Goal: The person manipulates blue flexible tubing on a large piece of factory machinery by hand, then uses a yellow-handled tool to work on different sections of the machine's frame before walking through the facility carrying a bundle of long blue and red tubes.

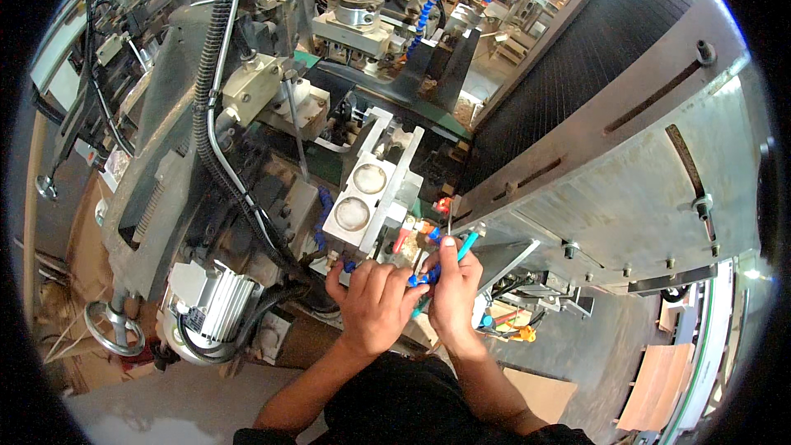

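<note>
Blue segmented coolant hose point(418, 278) sits between both hands, low on the machine, just below the aluminium block point(371, 194) with two round recesses. The right hand point(452, 284) is closed around the hose end, with a teal tube point(466, 245) running up past its fingertips. The left hand point(375, 301) has its fingers curled against the same hose from the other side, touching the right hand. A small red valve lever point(403, 238) stands just above the hands. Left of them lies a ribbed grey electric motor point(212, 305), with a handwheel point(114, 330) beside it. A black corrugated conduit point(208, 107) runs down the machine above.
</note>
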`<state>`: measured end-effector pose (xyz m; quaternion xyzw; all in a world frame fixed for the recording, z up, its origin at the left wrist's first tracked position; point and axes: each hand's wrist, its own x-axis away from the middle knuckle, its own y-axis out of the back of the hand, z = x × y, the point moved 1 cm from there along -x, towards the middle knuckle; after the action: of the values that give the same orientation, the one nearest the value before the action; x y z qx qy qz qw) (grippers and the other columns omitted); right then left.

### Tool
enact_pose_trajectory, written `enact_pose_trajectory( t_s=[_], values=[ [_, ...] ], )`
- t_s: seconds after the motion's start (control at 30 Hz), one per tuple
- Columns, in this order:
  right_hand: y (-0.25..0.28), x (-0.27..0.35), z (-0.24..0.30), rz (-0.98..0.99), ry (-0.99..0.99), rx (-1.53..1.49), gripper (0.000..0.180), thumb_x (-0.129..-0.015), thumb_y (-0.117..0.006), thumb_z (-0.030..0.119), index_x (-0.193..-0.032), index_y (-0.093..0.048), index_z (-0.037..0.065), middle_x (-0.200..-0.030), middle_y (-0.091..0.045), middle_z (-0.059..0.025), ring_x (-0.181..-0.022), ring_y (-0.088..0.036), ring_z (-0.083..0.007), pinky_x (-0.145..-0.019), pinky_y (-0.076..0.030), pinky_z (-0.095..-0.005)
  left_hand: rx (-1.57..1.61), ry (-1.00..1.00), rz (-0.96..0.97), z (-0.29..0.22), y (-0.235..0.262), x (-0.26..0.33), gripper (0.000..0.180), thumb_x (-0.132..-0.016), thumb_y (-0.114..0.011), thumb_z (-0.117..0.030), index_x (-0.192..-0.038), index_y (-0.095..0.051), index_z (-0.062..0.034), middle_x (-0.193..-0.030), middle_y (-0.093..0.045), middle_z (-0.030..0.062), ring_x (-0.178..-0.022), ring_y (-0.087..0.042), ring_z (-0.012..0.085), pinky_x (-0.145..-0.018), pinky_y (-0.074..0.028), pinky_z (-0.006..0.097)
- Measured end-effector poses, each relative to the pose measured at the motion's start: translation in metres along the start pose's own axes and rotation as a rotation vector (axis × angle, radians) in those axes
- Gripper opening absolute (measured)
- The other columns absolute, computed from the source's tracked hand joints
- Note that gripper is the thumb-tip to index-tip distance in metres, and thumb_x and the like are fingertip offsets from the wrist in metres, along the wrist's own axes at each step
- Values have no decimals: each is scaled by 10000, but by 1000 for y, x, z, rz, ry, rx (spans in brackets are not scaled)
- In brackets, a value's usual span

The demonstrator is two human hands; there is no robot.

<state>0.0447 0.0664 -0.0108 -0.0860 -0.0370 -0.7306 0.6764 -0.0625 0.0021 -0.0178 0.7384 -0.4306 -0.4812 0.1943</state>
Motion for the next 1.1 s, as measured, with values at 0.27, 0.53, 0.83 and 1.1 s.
enact_pose_trajectory(
  t_s=[0.27, 0.53, 0.83, 1.1],
  values=[
    [-3, -3, 6, -87, 78, 196, 366, -997, -510, 254, -729, -584, 16, -586, -501, 16, -540, -415, -58, -484, -327, -252, 31, -8, 35, -1, 2, -4, 304, -777, -721, -371, -953, -620, -144, -933, -573, 18, -948, -541, 237, -989, -219, 565],
    [-7, -35, 2, 28, -24, 150, 339, -991, -536, 300, -877, -660, 6, -630, -522, 37, -558, -436, -41, -494, -319, -227, 22, 21, 57, -5, 13, -21, 347, -774, -742, -359, -1014, -646, -128, -960, -612, 1, -902, -567, 170, -967, -279, 454],
    [-23, -28, 0, 30, -129, -247, 314, -1005, -513, 271, -881, -635, 10, -635, -520, 32, -548, -423, -47, -500, -336, -224, 22, -68, 78, 9, 17, -15, 368, -812, -723, -324, -1081, -650, -84, -1081, -643, 24, -912, -619, 163, -972, -338, 399],
    [1, -15, -13, 187, -37, -222, 365, -1017, -483, 342, -957, -632, 14, -663, -564, 13, -553, -460, -54, -514, -344, -217, 140, 86, -36, -5, 32, -21, 295, -817, -690, -196, -1074, -635, -63, -1057, -676, 67, -948, -629, 215, -946, -381, 384]
  ],
)
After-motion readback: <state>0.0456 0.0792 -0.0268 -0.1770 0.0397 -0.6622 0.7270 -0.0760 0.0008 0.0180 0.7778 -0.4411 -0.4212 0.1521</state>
